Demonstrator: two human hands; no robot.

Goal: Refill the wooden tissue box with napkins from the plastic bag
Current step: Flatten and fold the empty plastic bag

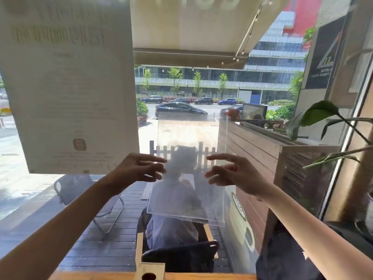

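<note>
A clear plastic bag (191,138) hangs upright in the air in front of the window. It looks see-through, and I can make out no napkins in it. My left hand (139,168) pinches its left edge with the fingers loosely spread. My right hand (232,174) holds its right side, fingertips lying over the film. At the bottom edge of the view, the wooden tissue box (150,270) sits on the wooden counter (212,276), below the bag. Its top has a round hole, and a wooden slat (139,247) stands up at its left.
A large paper poster (68,87) hangs on the window glass at the upper left. A leafy plant (323,118) reaches in from the right. Through the glass, a seated person (173,225), a folding chair (80,188) and a wooden planter wall (262,158) are outside.
</note>
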